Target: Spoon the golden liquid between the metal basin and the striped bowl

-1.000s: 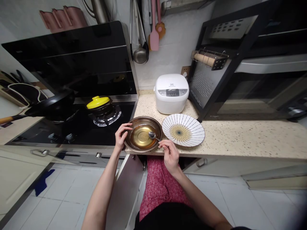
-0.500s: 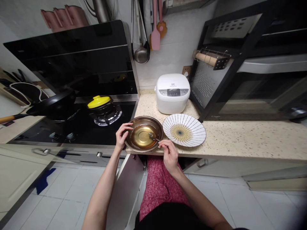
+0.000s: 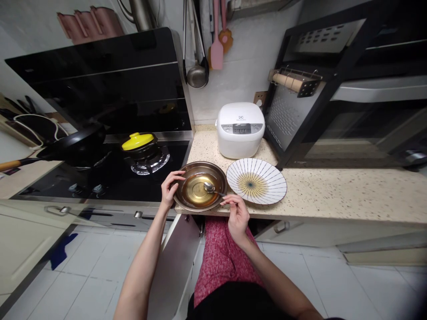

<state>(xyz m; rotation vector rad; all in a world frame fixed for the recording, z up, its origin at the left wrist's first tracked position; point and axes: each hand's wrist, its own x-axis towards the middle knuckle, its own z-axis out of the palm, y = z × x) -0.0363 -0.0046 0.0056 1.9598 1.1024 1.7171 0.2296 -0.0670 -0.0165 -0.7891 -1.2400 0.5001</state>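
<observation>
A wide metal bowl (image 3: 218,176) with brownish-gold liquid in it rests at the counter's front edge. My left hand (image 3: 170,189) grips its left side, thumb outside and fingertips over the rim. Between the thumb and fingers of my right hand (image 3: 237,216) is the handle of a small metal spoon (image 3: 209,187). The spoon's head is over the liquid inside the bowl; I cannot tell whether it touches the surface. Close by on the right sits a white plate (image 3: 271,177) with dark radiating lines and a pale yellowish liquid in its middle.
Behind the plate stands a white rice cooker (image 3: 240,133). On the stove at left are a yellow-lidded pot (image 3: 138,142) and a black wok (image 3: 71,144). A dark metal rack (image 3: 283,120) borders the counter on the right. Below the bowl, a cabinet door (image 3: 176,262) hangs open.
The spoon's head has shifted slightly left and up in the bowl, and its bowl now shows brighter. My right hand moved a little to the right. My left hand stayed put.
</observation>
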